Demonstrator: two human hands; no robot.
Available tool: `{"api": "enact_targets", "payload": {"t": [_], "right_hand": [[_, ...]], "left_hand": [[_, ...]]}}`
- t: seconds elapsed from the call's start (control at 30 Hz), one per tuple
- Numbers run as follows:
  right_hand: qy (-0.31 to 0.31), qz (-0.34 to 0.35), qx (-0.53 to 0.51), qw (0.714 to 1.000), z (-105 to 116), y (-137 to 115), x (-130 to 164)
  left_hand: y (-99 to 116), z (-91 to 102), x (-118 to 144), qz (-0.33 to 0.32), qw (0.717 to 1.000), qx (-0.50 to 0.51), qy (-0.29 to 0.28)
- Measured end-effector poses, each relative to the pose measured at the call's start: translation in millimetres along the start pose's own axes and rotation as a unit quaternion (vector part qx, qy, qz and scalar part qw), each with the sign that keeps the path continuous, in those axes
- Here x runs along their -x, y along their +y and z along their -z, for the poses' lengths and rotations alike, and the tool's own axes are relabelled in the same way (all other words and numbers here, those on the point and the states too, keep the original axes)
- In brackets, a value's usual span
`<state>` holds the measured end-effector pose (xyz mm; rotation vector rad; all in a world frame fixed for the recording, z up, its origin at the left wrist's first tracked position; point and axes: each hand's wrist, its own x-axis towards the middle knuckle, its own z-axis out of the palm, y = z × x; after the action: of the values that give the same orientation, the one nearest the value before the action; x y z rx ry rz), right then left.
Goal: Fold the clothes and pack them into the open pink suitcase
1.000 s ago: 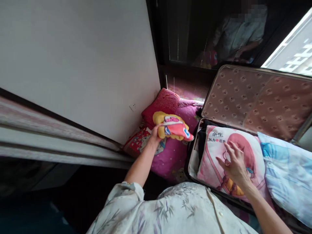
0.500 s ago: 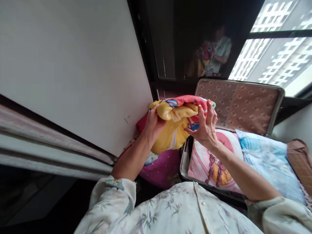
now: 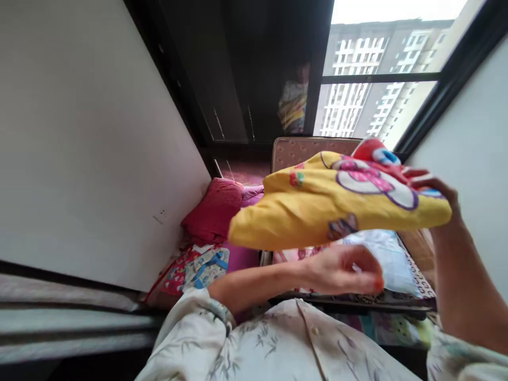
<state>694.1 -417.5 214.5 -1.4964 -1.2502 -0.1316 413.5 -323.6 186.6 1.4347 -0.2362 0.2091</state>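
My right hand [image 3: 440, 193] grips the right end of a folded yellow blanket [image 3: 293, 206], its thumb side over the red part of the cloth. Cartoon figures in pink, white and red are printed on the plush blanket, which hangs in the air across the suitcase. Just below it is my left hand [image 3: 341, 267], blurred, with loosely curled fingers and nothing visible in them. Behind and beneath the blanket lies an open suitcase [image 3: 289, 151] with a brown patterned lid lining. A light blue cloth [image 3: 397, 270] shows inside; a pink printed cushion is mostly hidden.
Pink pillows [image 3: 216, 209] and a red printed cloth [image 3: 172, 272] lie on the left by the white wall [image 3: 99, 132]. A dark-framed window [image 3: 369, 79] rises behind the suitcase. Striped pale curtain folds [image 3: 71, 328] hang at lower left.
The blanket has swung right and spread into a longer, flat shape. My left hand has let go and dropped below it; my right hand has moved right, gripping its end. The view has shifted right.
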Motion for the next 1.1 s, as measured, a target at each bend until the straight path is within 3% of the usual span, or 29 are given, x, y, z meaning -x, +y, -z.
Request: {"api": "enact_targets", "payload": {"t": [0.03, 0.07, 0.1, 0.13, 0.2, 0.23, 0.27, 0.33, 0.4, 0.5, 0.63, 0.7, 0.83, 0.9, 0.97, 1.03, 1.1], "right_hand": [[-0.014, -0.07, -0.051, 0.996, 22.6, 31.8, 26.0], [-0.037, -0.16, -0.069, 0.984, 42.3, 63.1, 55.4], [-0.047, -0.251, -0.055, 0.965, 58.7, 92.5, 86.9], [-0.045, -0.329, -0.024, 0.943, 71.4, 118.6, 118.8], [-0.029, -0.456, 0.006, 0.89, 85.2, 158.1, 176.7], [-0.011, -0.493, -0.001, 0.87, 86.3, 171.1, 199.6], [0.008, -0.52, -0.01, 0.854, 83.9, 180.1, 217.1], [0.037, -0.541, -0.028, 0.84, 71.0, 188.5, 235.0], [0.036, -0.528, -0.017, 0.849, 52.7, 188.1, 233.5], [0.007, -0.437, 0.085, 0.895, 31.3, 179.5, 213.0], [-0.019, -0.305, 0.216, 0.928, 36.3, 169.0, 193.2], [-0.057, -0.291, 0.261, 0.919, 48.3, 167.1, 193.0], [-0.124, -0.296, 0.43, 0.844, 55.5, 156.4, 186.3], [-0.1, -0.233, 0.485, 0.837, 41.3, 146.0, 168.0], [-0.074, -0.154, 0.492, 0.854, 16.5, 140.6, 143.9], [-0.083, -0.111, 0.476, 0.868, -12.8, 148.2, 125.0], [-0.137, -0.138, 0.454, 0.87, -39.6, 169.7, 120.4]], "left_hand": [[-15.8, 3.1, 9.7, 0.027, 0.996, -0.015, -0.086], [-30.5, 10.8, 21.6, 0.049, 0.991, -0.054, -0.109], [-44.2, 22.2, 34.8, 0.058, 0.988, -0.119, -0.077], [-57.0, 36.1, 48.5, 0.064, 0.98, -0.191, -0.003], [-80.7, 65.2, 75.3, 0.099, 0.923, -0.312, 0.201], [-91.9, 77.8, 87.3, 0.122, 0.886, -0.365, 0.259], [-102.7, 87.7, 97.9, 0.136, 0.85, -0.419, 0.29], [-122.4, 98.4, 113.0, 0.179, 0.803, -0.503, 0.265], [-138.3, 99.4, 118.4, 0.22, 0.771, -0.566, 0.192], [-150.0, 95.8, 110.4, 0.263, 0.732, -0.615, 0.13], [-138.4, 94.1, 97.6, 0.265, 0.721, -0.634, 0.091], [-125.0, 92.7, 98.3, 0.274, 0.723, -0.631, 0.061], [-97.1, 93.3, 90.5, 0.298, 0.718, -0.628, 0.017], [-90.4, 98.4, 69.1, 0.27, 0.71, -0.65, 0.031], [-96.5, 105.1, 38.3, 0.227, 0.694, -0.678, 0.084], [-119.4, 110.2, 9.6, 0.207, 0.67, -0.696, 0.151], [-156.5, 112.5, -4.8, 0.239, 0.65, -0.69, 0.211]]}}
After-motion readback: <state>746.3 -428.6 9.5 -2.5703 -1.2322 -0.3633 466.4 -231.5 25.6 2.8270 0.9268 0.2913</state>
